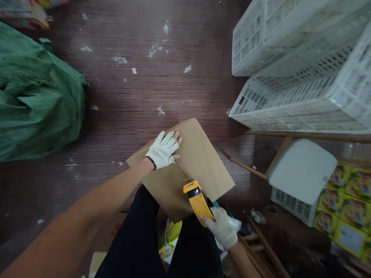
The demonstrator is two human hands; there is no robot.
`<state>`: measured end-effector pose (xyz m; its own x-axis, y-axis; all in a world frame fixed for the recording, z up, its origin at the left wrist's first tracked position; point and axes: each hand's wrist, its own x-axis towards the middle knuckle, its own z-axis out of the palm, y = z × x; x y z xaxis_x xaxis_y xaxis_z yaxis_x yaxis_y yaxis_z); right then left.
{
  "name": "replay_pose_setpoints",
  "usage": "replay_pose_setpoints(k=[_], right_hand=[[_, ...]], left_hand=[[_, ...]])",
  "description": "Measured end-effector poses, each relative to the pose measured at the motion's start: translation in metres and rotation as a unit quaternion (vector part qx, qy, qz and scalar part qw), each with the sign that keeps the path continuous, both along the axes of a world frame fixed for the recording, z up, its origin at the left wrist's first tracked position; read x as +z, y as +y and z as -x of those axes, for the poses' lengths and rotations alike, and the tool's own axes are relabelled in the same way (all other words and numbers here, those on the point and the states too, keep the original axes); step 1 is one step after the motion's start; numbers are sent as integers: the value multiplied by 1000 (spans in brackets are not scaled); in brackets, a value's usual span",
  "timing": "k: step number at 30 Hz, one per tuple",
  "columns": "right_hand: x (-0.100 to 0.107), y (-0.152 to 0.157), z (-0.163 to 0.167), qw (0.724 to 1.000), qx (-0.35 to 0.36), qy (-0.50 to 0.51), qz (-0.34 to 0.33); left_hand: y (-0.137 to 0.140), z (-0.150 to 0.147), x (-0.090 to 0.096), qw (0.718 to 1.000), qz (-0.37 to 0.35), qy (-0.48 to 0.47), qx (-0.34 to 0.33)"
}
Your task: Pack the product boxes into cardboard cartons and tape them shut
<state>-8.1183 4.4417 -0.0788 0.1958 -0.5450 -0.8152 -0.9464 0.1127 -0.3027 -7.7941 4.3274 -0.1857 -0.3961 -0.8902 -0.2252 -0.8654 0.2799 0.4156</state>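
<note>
A brown cardboard box point(207, 158) rests at my knees, its top flaps meeting along a thin dark seam. My left hand point(164, 150), in a white glove with bare fingertips, lies flat on the box top with the fingers stretched out. My right hand point(222, 227), also gloved, is wrapped round a yellow handheld tool point(199, 202) with a dark window near its front end. That front end is over the near part of the seam; whether it touches the cardboard I cannot tell. Something whitish and translucent point(234, 224) shows beside my right hand.
White perforated crates point(290, 116) stand at the right. Below them are a wooden frame point(249, 168), a white-lidded container point(303, 170) and yellow printed packages point(344, 200). A large green sack point(43, 96) bulges at the left. Paper scraps point(120, 60) litter the dark floor point(139, 96).
</note>
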Motion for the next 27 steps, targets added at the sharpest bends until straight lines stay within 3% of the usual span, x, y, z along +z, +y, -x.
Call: replay_pose_setpoints(k=[5,10,16,19,27], right_hand=[[-9,-9,7,999,37,10,-16],[-6,-19,3,997,57,33,-27],[-6,-10,16,998,56,-11,-38],[-13,18,56,998,20,-44,-33],[-42,142,211,992,-91,-80,-40]], left_hand=[[-4,13,8,1000,-1,12,18],[25,57,18,1000,-18,-7,24],[41,83,7,997,-35,-63,13],[38,81,3,996,-19,-89,16],[35,84,9,995,10,-101,-2]])
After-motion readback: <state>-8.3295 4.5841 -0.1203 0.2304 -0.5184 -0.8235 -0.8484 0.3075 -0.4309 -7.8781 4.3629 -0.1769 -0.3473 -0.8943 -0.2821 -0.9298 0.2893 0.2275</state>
